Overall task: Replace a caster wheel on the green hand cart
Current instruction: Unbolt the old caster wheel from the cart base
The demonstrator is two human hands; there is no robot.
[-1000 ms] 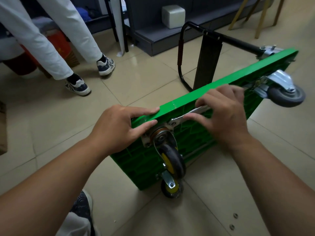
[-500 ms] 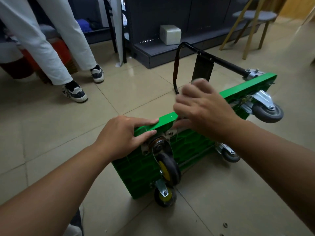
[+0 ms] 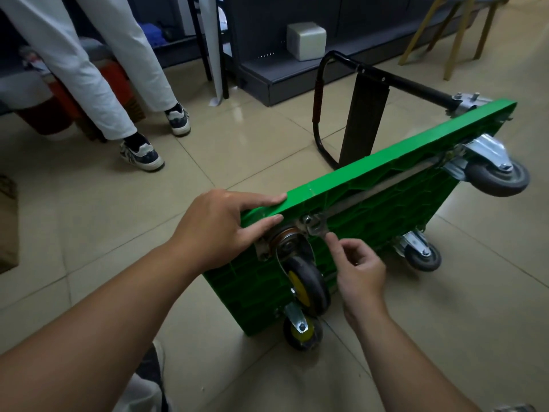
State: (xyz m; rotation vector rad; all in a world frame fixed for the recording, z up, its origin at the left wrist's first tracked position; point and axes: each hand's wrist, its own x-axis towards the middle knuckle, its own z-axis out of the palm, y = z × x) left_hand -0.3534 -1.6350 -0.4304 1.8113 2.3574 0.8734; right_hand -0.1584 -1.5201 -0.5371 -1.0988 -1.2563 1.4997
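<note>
pale tiled floor point(image 3: 267, 150) fills the room, with dark shelving at the back and a bystander's legs in white trousers point(image 3: 89, 69) at the left. the green cart point(image 3: 386, 209) stands tipped on one long edge in the middle of the floor, its underside turned to the camera so the wheels can be reached. its black handle point(image 3: 416, 84) is folded out behind, probably acting as a prop.

two grey wheels point(image 3: 499, 176) sit at the far end. two yellow-hubbed wheels are at the near end, and the upper wheel point(image 3: 306, 281) looks like the one being worked on.

the left hand point(image 3: 219, 230) lies flat over the cart's top edge beside that wheel's plate, fingers straight and pressing, seemingly to keep the cart from tipping or sliding under turning force. the right hand point(image 3: 359, 269) is curled, with thumb and forefinger pinching the lower end of the wrench point(image 3: 316, 226). the wrench's head sits at a bolt on the plate's corner. i cannot tell whether a nut is also between the fingertips. by my judgement the bolts are only being loosened and the old wheel has not yet come off.
</note>
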